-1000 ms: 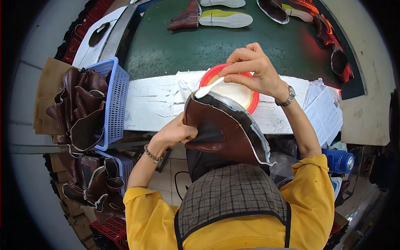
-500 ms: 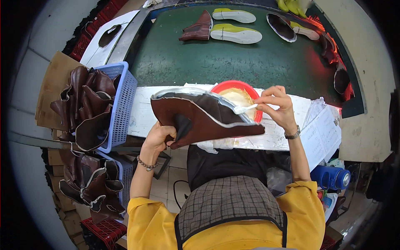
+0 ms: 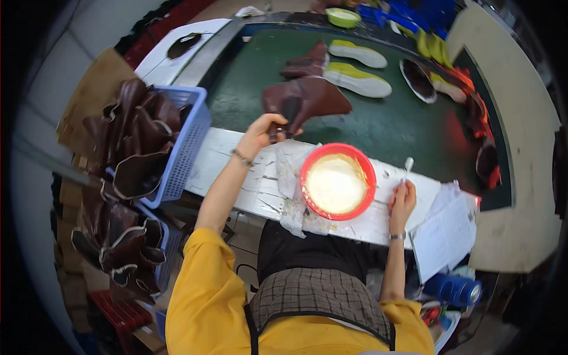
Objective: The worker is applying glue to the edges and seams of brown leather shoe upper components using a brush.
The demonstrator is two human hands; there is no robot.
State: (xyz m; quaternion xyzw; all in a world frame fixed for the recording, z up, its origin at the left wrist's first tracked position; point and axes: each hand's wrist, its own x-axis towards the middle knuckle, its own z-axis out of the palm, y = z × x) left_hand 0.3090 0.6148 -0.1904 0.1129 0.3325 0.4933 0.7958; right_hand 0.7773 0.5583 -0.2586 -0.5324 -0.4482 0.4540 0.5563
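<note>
My left hand (image 3: 259, 134) is closed around the narrow end of a dark brown leather boot upper (image 3: 319, 99), held out at the near edge of the green belt (image 3: 236, 94). Pinched in the fingers of my right hand (image 3: 403, 204) is a small brush (image 3: 409, 165), its white-coated tip pointing away from me over the white board. Between the hands stands a red bowl (image 3: 306, 192) of creamy white paste (image 3: 336, 182). Just beyond the held upper, another brown upper (image 3: 306, 62) lies beside two yellow-green shoe forms with white soles (image 3: 361, 80).
At left, a blue plastic basket (image 3: 188, 151) is heaped with brown uppers, with more below it. Written sheets (image 3: 444, 239) lie at the board's right end, above a blue bottle (image 3: 452, 290). More uppers and forms line the belt's right side under a red glow.
The upper has moved away from me, from over the white board to the belt. My right hand has drawn back from it with the brush, leaving the bowl in full view.
</note>
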